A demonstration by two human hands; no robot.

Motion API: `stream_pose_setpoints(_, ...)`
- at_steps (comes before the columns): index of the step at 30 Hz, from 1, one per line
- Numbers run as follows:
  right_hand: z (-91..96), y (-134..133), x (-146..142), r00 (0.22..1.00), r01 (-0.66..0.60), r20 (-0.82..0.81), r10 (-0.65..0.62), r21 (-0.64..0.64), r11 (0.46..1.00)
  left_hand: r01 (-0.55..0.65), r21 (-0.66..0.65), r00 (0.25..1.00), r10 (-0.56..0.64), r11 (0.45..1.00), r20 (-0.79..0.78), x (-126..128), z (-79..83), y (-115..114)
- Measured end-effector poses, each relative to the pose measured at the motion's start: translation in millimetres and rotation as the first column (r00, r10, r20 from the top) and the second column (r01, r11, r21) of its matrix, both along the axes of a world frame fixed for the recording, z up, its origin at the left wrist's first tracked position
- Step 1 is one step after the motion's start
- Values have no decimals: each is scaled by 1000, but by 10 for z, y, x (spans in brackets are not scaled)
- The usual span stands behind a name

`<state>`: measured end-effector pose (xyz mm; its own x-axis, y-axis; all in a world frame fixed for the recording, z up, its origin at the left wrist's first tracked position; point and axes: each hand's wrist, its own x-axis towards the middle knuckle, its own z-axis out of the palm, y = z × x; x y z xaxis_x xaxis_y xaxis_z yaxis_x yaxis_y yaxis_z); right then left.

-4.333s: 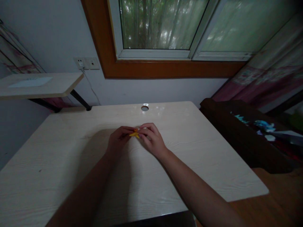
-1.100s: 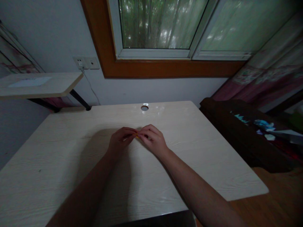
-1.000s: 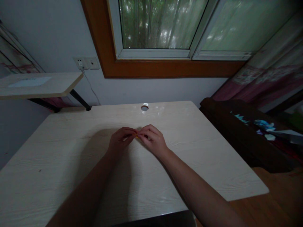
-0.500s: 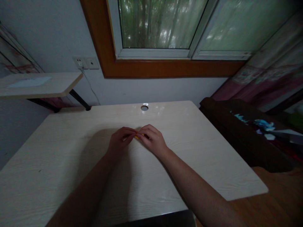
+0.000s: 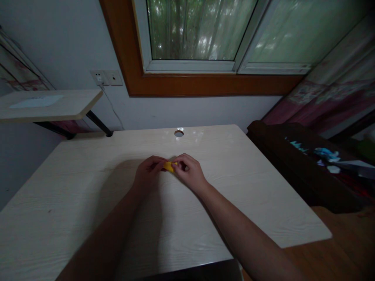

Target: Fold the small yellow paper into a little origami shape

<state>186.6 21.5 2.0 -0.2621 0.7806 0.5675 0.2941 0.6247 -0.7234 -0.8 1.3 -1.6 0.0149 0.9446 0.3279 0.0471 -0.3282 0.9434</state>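
Note:
A small yellow piece (image 5: 168,166), perhaps folded paper, is pinched between my two hands above the middle of the desk. My left hand (image 5: 149,170) grips its left end with thumb and fingertips. On the other side, my right hand (image 5: 189,168) pinches the right end, thumb in front. The fingers cover both ends of the piece, so its full shape is hidden. Below the hands lies the pale wood-grain desk top (image 5: 234,187), with a dark shadow to the left.
A round cable hole (image 5: 179,133) sits near the desk's back edge. A raised shelf (image 5: 84,103) on black legs stands at left. A dark flat object (image 5: 202,272) lies at the front edge. Right of the desk is a dark brown piece of furniture (image 5: 281,156) with cloth items.
More of the yellow piece shows now, as my fingertips have drawn slightly apart and shifted their hold on it. My forearms have hardly moved.

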Motion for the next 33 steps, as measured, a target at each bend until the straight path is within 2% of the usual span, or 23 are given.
stream_pose_setpoints(4, -63, 19, -4, 998, 11, -52, -20, -172, 985, 7, -60, 999, -5, 998, 42, -12, -34, 35)
stream_pose_setpoints(7, -106, 34, -8, 995, -17, -95, -6, -246, 969, 17, -79, 999, -13, 997, 52, -12, -42, 41)
stream_pose_setpoints(12, -114, 41, -9, 997, -33, -82, 12, -252, 967, 42, -81, 999, -44, 996, -22, -3, -35, 35)
stream_pose_setpoints(19, -96, 38, -10, 998, -60, -4, 61, -263, 963, 7, -215, 982, -47, 976, -182, -6, -107, 61)
stream_pose_setpoints(25, -108, 41, -3, 999, -29, -23, 23, -255, 966, -9, -290, 993, -27, 957, -119, 4, -56, 68)
stream_pose_setpoints(33, -145, 83, -15, 975, -104, -223, 16, -393, 914, 8, -274, 1000, -10, 962, -6, 15, -104, 80)
